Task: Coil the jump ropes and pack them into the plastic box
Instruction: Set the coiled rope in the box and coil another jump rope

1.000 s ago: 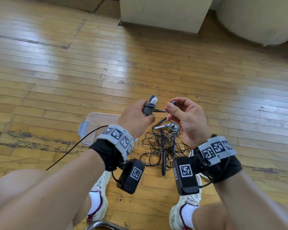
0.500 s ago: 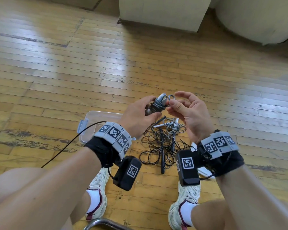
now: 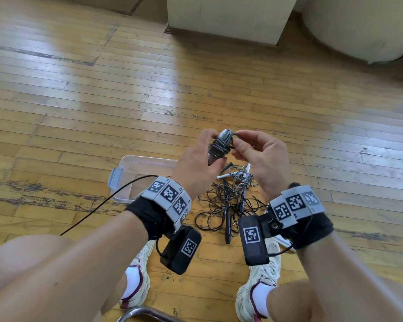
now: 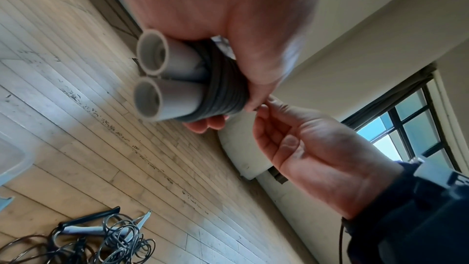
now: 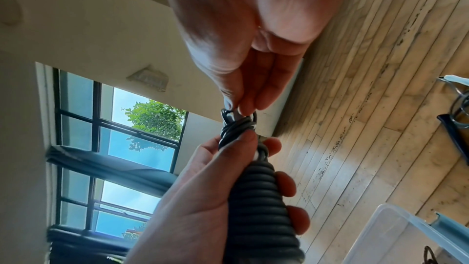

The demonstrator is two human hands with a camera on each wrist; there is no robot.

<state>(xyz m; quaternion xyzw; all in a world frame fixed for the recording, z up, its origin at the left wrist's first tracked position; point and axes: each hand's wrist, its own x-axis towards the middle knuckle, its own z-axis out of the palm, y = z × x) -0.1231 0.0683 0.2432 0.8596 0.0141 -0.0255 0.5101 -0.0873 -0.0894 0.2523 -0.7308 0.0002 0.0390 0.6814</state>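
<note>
plastic box (image 3: 126, 180) left of loose ropes (image 3: 226, 201)

Head view aimed down from above at the coiled rope (image 3: 220, 145), wrist views set close beneath it, angled upward past fingers toward a window (image 5: 116, 142), rope shared by all.

Worn wooden floor (image 3: 102, 101), cream walls (image 5: 88, 17), daylit gridded window (image 5: 114, 138).
</note>
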